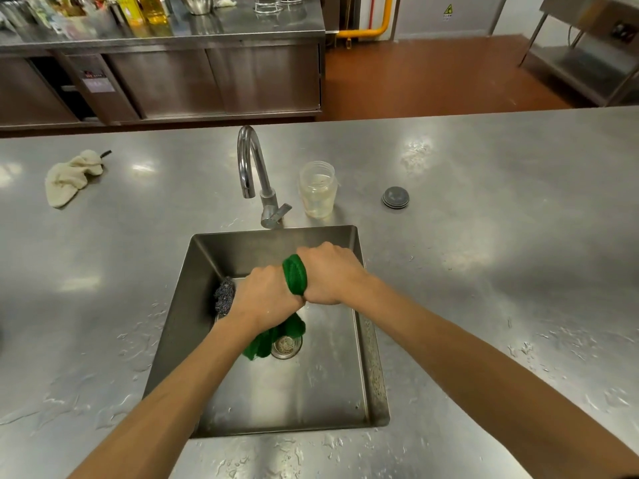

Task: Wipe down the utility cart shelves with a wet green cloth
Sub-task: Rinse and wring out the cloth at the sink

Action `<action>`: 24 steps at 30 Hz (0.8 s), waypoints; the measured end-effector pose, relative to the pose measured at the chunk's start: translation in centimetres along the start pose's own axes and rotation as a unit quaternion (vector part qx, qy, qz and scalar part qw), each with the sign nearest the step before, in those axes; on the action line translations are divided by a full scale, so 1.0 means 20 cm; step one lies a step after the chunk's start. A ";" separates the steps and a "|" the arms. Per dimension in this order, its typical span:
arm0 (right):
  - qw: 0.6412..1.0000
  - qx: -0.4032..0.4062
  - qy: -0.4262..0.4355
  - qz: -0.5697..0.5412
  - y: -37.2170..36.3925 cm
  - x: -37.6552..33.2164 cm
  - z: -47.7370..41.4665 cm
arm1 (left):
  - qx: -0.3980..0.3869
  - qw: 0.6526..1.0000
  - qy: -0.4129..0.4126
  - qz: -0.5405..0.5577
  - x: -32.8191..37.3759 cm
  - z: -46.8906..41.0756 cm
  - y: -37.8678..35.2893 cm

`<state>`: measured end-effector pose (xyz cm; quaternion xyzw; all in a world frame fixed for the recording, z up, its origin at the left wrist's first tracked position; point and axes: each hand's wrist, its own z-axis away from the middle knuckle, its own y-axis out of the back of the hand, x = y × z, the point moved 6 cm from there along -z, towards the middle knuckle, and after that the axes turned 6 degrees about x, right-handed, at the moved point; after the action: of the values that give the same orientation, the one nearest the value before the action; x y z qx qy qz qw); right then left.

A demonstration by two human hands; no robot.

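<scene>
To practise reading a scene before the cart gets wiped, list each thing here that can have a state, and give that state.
green cloth: twisted, held over the sink
left hand: gripping the cloth
right hand: gripping the cloth
faucet: no water seen running
jar: upright, lidless
beige rag: crumpled
counter: splashed with water

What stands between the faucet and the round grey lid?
A clear open jar stands between the faucet and the grey lid, seen in the head view.
</scene>
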<state>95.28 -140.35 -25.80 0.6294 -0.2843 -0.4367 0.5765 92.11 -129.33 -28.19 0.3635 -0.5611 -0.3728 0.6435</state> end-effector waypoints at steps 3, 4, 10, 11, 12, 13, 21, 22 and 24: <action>0.998 0.052 -0.009 0.030 0.01 0.01 -0.01 | 0.019 0.985 0.095 0.141 -0.13 0.02 0.01; 0.997 0.071 -0.021 0.034 0.02 0.02 -0.01 | 0.001 0.965 0.154 0.213 -0.17 0.06 0.00; 0.993 0.106 -0.043 0.043 0.06 -0.01 -0.02 | -0.118 0.636 0.337 0.684 -0.17 0.21 -0.16; 0.992 0.108 -0.031 0.051 0.05 -0.04 -0.01 | -0.107 0.595 0.329 0.725 -0.14 0.18 -0.16; 0.992 0.109 -0.019 0.059 0.04 -0.08 0.00 | -0.103 0.566 0.316 0.754 -0.10 0.16 -0.15; 0.992 0.108 -0.010 0.064 0.03 -0.12 0.00 | -0.096 0.551 0.305 0.771 -0.06 0.13 -0.13; 0.990 0.047 -0.096 -0.093 0.01 -0.14 0.02 | 0.126 0.628 0.334 0.692 -0.05 0.02 -0.01; 0.986 0.023 -0.101 -0.128 0.00 -0.13 0.03 | 0.157 0.636 0.326 0.682 -0.05 0.02 0.01; 0.976 -0.013 -0.098 -0.196 -0.03 -0.13 0.04 | 0.189 0.665 0.290 0.662 -0.04 0.02 0.05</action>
<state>93.36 -138.44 -25.73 0.6192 -0.2053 -0.6044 0.4574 91.78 -128.14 -27.62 0.0997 -0.4977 0.3893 0.7686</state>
